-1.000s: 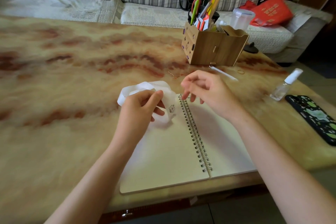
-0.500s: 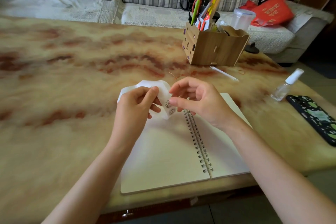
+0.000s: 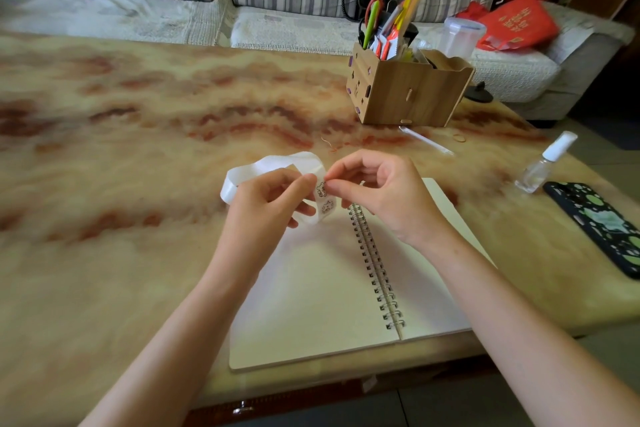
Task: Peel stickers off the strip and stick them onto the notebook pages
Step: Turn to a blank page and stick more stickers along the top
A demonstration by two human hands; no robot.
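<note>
Your left hand (image 3: 268, 208) grips the strip (image 3: 273, 163) just above the far edge of the notebook (image 3: 311, 302), bracing the backing; your right hand (image 3: 379, 198) pinches the corner of a sticker (image 3: 321, 189) there, probably to peel it close over the open pages.

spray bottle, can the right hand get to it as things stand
Probably yes: nothing stands between the right hand and the spray bottle, though that hand is busy pinching the sticker strip.
</note>
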